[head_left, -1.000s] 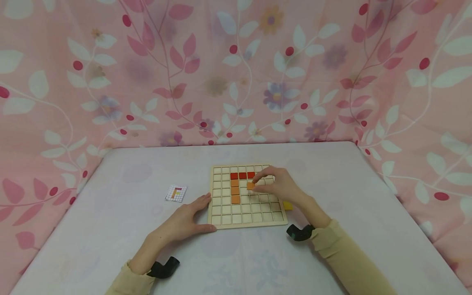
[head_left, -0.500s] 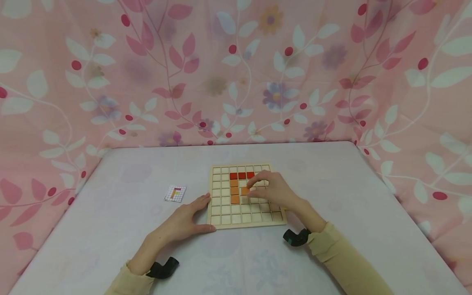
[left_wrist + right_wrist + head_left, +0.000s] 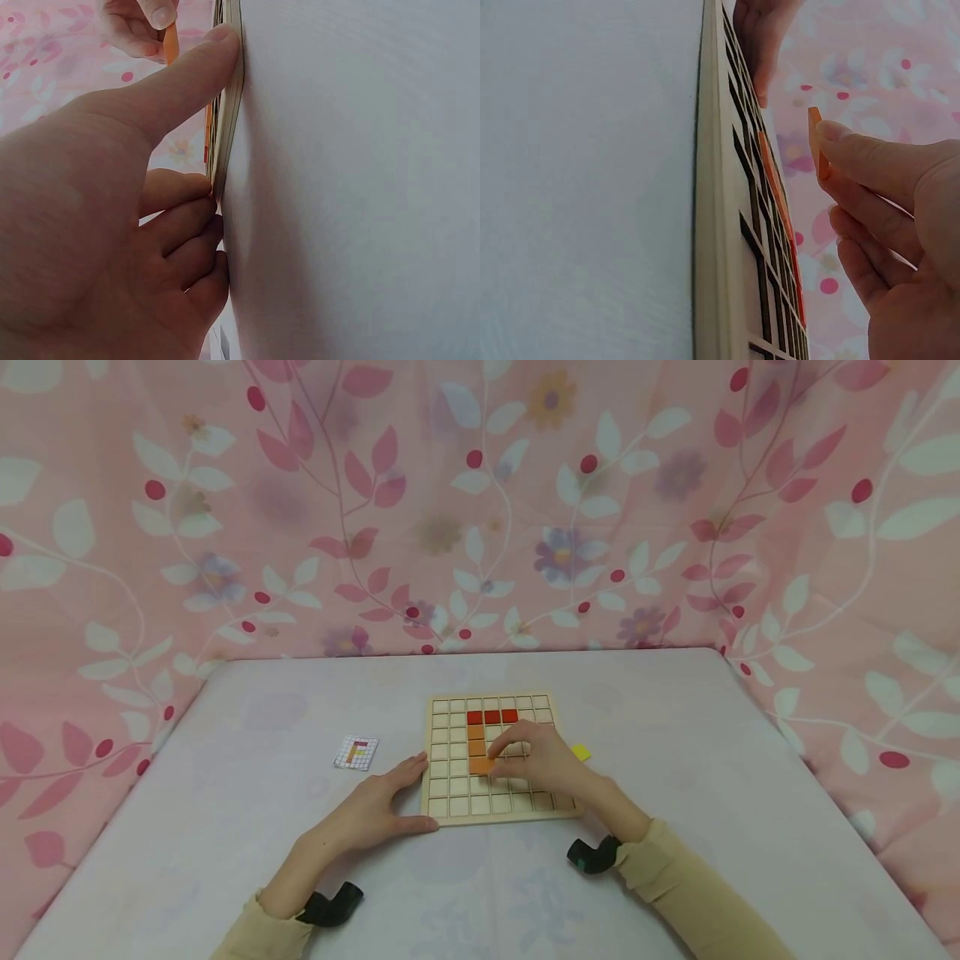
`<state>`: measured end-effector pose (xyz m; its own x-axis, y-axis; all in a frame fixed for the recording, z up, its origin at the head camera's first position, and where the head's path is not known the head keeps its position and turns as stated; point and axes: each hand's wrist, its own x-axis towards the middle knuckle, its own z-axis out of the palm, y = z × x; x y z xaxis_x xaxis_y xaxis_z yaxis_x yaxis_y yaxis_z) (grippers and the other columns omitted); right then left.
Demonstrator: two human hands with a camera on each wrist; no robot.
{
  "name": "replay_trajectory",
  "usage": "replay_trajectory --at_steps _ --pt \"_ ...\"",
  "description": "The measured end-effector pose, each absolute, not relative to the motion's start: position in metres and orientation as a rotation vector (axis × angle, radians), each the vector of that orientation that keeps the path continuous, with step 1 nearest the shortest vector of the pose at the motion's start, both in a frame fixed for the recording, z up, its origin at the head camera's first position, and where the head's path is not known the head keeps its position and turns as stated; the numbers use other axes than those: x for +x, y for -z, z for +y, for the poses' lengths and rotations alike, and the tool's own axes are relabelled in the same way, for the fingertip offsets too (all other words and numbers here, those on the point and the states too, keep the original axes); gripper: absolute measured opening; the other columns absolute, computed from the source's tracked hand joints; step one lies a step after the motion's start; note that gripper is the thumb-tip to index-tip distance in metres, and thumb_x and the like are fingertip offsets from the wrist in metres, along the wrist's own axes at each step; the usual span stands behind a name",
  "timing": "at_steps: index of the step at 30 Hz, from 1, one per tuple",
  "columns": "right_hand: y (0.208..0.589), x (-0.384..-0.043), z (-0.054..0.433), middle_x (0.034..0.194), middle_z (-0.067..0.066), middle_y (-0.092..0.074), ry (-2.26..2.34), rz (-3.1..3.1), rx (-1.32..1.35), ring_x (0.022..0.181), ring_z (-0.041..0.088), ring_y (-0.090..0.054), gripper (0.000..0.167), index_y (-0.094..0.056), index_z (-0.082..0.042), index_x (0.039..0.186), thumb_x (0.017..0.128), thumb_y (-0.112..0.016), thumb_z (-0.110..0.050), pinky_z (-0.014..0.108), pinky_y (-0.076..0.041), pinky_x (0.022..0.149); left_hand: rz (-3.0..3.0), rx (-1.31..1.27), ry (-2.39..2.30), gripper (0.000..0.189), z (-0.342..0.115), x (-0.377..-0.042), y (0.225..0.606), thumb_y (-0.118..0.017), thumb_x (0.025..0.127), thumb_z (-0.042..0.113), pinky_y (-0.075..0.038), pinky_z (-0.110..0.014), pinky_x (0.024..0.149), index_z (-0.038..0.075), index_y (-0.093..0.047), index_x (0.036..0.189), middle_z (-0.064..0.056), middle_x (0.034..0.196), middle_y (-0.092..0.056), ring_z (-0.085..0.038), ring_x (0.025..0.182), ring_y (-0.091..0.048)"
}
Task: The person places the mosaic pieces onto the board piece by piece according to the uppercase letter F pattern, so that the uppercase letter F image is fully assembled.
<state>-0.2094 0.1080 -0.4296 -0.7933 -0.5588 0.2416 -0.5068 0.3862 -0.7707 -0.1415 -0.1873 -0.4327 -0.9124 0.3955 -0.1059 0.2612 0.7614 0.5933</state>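
Note:
A wooden grid board lies on the table, with three red tiles in a row and orange tiles in a column below the row's left end. Between thumb and index finger, my right hand pinches another orange tile. The right wrist view shows this tile raised above the grid. In the head view it overlaps the lower end of the orange column. My left hand rests at the board's left side, thumb on the near corner and fingers against the edge.
A small card printed with a coloured grid pattern lies left of the board. Something flat and yellow shows past the board's right edge, partly behind my right hand. A floral curtain hangs behind the table.
My right hand has carried the orange tile left and nearer to me, from right of the column to its lower end. The left hand stays in place.

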Motion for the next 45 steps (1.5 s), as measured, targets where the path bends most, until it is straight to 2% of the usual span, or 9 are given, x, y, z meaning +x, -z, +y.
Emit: replay_trajectory --at_steps 10,26,34,45 --pt "0.439 -0.205 0.102 0.102 -0.017 -0.071 1.324 2.599 -0.883 0.105 0.005 -0.06 0.022 -0.077 -0.026 0.097 0.078 -0.087 -0.032 0.037 -0.049 0.097 2.735 0.517 -0.869 0.095 -0.187 -0.142 0.432 -0.08 0.079 0.053 -0.031 -0.05 0.119 0.013 -0.038 0.155 0.002 0.163 -0.032 -0.023 0.151 -0.028" --pt "0.446 -0.201 0.096 0.097 -0.015 -0.068 1.243 2.628 -0.89 0.097 0.007 -0.06 0.025 -0.077 -0.025 0.098 0.076 -0.088 -0.027 0.034 -0.049 0.093 2.742 0.504 -0.856 0.095 -0.187 -0.142 0.433 -0.079 0.079 0.054 -0.031 -0.051 0.119 0.015 -0.038 0.155 0.003 0.163 -0.031 -0.023 0.151 -0.027" --pt "0.449 -0.201 0.095 0.096 -0.019 -0.067 1.221 2.652 -0.931 0.097 0.003 -0.059 0.026 -0.076 -0.026 0.098 0.075 -0.089 -0.029 0.032 -0.049 0.093 2.744 0.521 -0.87 0.096 -0.187 -0.142 0.433 -0.08 0.079 0.053 -0.031 -0.05 0.118 0.013 -0.037 0.155 0.001 0.163 -0.032 -0.023 0.151 -0.028" --pt "0.447 -0.201 0.097 0.096 -0.015 -0.069 1.226 2.638 -0.955 0.096 0.006 -0.06 0.027 -0.077 -0.023 0.1 0.076 -0.089 -0.028 0.032 -0.05 0.091 2.741 0.513 -0.859 0.096 -0.187 -0.142 0.434 -0.079 0.079 0.054 -0.032 -0.05 0.118 0.014 -0.037 0.155 0.003 0.163 -0.031 -0.023 0.151 -0.027"
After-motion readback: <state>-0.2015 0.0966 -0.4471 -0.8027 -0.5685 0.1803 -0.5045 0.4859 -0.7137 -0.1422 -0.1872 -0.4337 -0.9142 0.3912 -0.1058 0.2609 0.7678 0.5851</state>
